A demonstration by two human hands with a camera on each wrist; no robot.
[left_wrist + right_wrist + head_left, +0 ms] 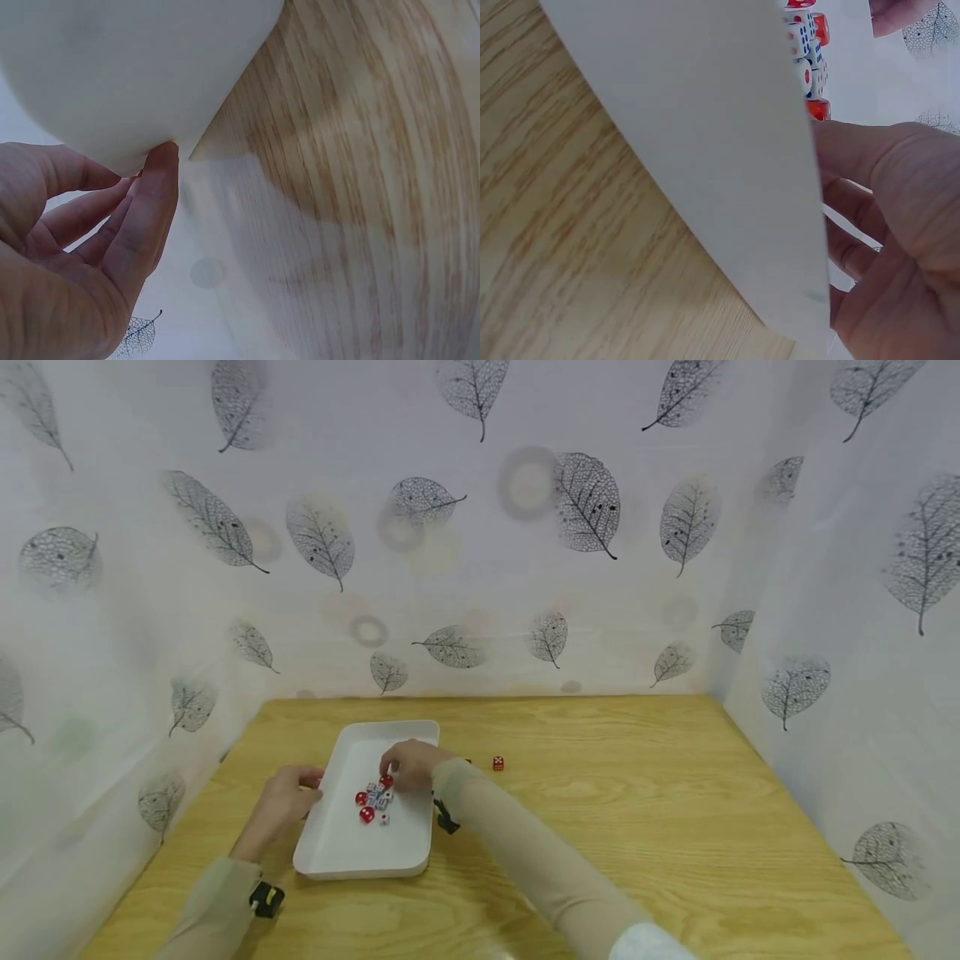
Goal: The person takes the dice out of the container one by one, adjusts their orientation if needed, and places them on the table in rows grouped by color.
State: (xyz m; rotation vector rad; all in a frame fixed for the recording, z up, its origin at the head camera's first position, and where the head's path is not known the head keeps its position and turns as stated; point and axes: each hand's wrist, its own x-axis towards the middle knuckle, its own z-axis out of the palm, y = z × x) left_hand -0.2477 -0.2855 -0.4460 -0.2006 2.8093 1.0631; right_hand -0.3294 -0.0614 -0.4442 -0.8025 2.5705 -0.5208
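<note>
A white tray (322,843) stands on the table, its near wall at the lower left. My left hand (288,797) pinches the tray's left edge; in the left wrist view the thumb and fingers of that hand (97,247) meet at the rim. Inside the tray, my right hand (411,764) has its fingertips on a red die (386,781), beside a cluster of small white dice (377,797) and more red dice (367,814). In the right wrist view, the thumb of the right hand (900,202) touches a red die (818,109); the tray wall hides the other fingertips.
A red die (498,763) lies on the wooden table (637,793) to the right of the tray, with another bit of red partly hidden behind the right sleeve. A leaf-patterned white curtain (487,577) surrounds the table at the back and sides.
</note>
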